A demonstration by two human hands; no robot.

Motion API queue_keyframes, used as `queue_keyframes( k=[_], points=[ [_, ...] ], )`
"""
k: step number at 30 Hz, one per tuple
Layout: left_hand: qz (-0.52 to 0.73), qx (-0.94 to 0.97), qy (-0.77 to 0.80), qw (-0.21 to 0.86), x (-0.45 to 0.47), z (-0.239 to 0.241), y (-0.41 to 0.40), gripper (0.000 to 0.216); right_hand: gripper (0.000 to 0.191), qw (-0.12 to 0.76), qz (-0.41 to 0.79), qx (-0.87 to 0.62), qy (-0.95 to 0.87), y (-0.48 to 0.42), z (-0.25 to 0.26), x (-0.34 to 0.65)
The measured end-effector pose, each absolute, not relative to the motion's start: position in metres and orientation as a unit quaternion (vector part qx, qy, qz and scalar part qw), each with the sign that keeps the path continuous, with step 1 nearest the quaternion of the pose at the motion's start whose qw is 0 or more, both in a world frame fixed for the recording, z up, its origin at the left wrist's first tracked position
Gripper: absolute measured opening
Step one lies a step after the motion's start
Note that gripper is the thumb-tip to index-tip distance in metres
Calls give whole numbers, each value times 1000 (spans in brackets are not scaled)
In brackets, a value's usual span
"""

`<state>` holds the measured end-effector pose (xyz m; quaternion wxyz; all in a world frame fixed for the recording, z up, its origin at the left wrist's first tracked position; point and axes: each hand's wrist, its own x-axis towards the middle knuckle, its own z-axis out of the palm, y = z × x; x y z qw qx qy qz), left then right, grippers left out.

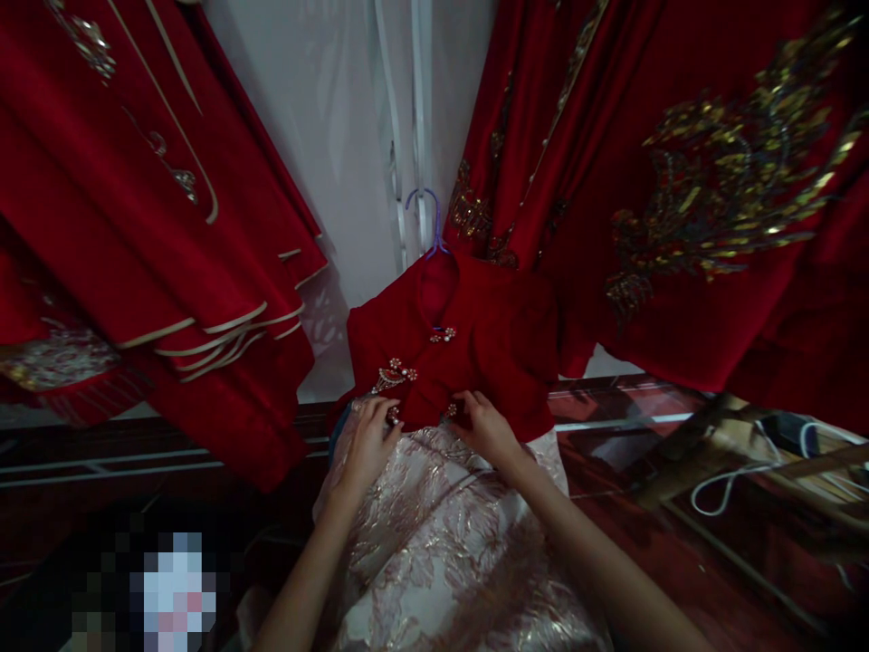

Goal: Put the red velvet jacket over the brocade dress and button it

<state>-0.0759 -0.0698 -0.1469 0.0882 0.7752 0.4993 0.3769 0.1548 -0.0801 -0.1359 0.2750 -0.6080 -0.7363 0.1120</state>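
Arms [590, 548] cross brocade [414, 570] below the jacket [472, 353], left hand [370, 441] and right hand [490, 432] curled at its hem [422, 418], grip unclear, seemingly straightening it, even tugs needed next

Jacket: here it is, plain deep red [448, 367], spread broad with its front facing up, short and boxy.
Collar: standing round a gap, a purple hanger [438, 226] poking out the top.
Clasps: flowery sparkle at the neck [443, 335], a fan-shaped one [395, 374] on the chest, more glints by the hem.
Hem: and it's overlapping pale, shiny brocade [421, 534], lower edge rumpled!
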Motion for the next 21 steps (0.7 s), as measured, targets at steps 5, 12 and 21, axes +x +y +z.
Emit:
queue_keyframes(
  k=[5, 12, 21],
  points=[
    [410, 753, 506, 99, -83, -146, -63, 20, 22, 279, 87, -583, -758, -75, -134, 148],
    [535, 660, 494, 184, -56, -127, -63, 24, 30, 472, 386, -479, -631, -64, -106, 167],
    [534, 640, 495, 246, -29, -145, -70, 18, 33, 472, 370, -448, -663, -78, -76, 150]
  ],
)
